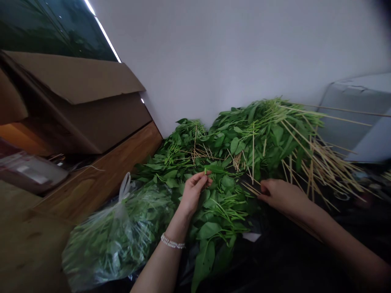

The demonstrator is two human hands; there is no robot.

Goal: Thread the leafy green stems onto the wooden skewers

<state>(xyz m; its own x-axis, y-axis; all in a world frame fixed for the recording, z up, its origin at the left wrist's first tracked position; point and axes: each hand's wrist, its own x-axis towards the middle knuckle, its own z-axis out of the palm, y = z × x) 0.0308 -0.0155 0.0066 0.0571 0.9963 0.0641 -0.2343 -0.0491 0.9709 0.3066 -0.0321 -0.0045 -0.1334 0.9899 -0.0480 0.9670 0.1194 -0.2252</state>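
Observation:
My left hand (194, 190), with a beaded bracelet (172, 241) on its wrist, pinches a small green stem (205, 171) between thumb and fingertips. Below and around it spreads a heap of loose leafy greens (210, 230). To the right, my right hand (278, 195) is closed on thin wooden sticks (250, 188), whose ends poke out to the left of the fingers. More sticks pass beneath the forearm. Beyond both hands lies a large pile of greens (224, 136), threaded on or mixed with long pale sticks (324, 171) that fan out to the right.
A knotted clear plastic bag (119, 236) full of greens sits at the lower left. An open cardboard box (79, 110) stands on a wooden surface (128, 162). Behind rises a white wall (229, 53); a pale box (357, 110) is at the right.

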